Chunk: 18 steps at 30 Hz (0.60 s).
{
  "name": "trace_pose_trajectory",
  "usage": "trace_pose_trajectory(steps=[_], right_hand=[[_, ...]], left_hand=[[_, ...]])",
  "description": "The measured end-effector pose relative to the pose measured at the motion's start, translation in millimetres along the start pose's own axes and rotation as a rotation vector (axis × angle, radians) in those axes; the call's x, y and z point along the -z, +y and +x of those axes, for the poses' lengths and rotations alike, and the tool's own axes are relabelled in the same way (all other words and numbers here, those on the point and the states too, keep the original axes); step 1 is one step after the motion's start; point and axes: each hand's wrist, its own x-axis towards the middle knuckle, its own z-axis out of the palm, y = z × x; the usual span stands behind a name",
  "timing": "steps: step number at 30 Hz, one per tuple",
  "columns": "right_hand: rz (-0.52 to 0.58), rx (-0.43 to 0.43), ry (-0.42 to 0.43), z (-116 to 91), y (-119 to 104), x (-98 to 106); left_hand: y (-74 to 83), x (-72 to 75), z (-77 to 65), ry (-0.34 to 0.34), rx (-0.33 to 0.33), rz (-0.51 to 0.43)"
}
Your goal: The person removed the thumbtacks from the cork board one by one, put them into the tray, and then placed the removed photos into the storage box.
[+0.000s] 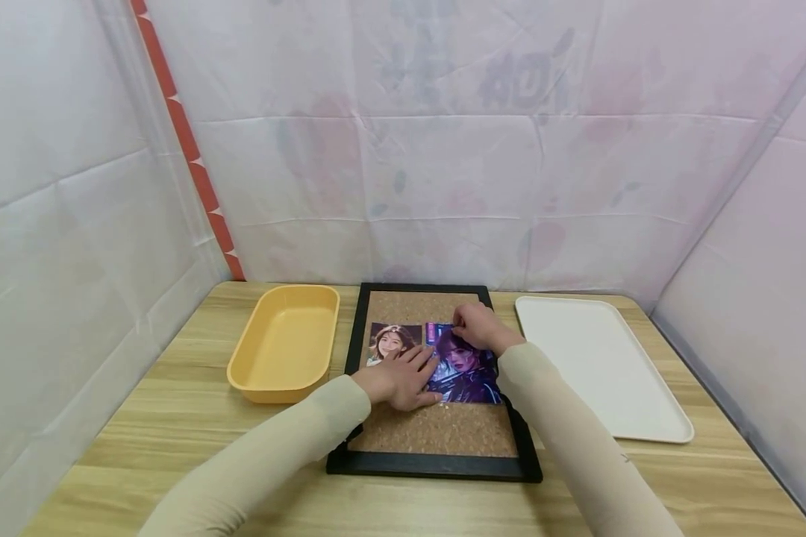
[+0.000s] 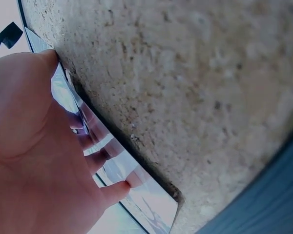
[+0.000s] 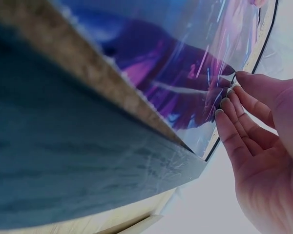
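Fanned wide and laid flat with the left hand [image 1: 410, 377], over the lower part of a portrait print [image 1: 392, 337] and onto the left edge of a purple print [image 1: 469, 377]; drawn narrow with the right hand [image 1: 480, 326], thumb and fingertips close together at the upper edge of the purple print; cannot tell whether pinching that edge or anything small; covered to the wrists in cream sleeves [image 1: 275, 455]; lying side by side beneath both hands, the two prints, on a cork board [image 1: 436, 432]; bordered all round by a black frame [image 1: 433, 465]; set just left of the frame, a yellow tray [image 1: 285, 339]; placed to its right, a white tray [image 1: 607, 373]; beneath everything, a wood-grain table [image 1: 168, 418]; around it, pale fabric walls [image 1: 443, 164], with a red strip [image 1: 188, 138] down the left corner.
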Motion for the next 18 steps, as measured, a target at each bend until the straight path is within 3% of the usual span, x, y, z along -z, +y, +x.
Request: trace_pose_trajectory(steps=[18], right_hand=[[-0.096, 0.026, -0.02, 2.0, -7.2, 0.3]], left_hand=[[1.8, 0.7, -1.3, -0.008, -0.008, 0.025]])
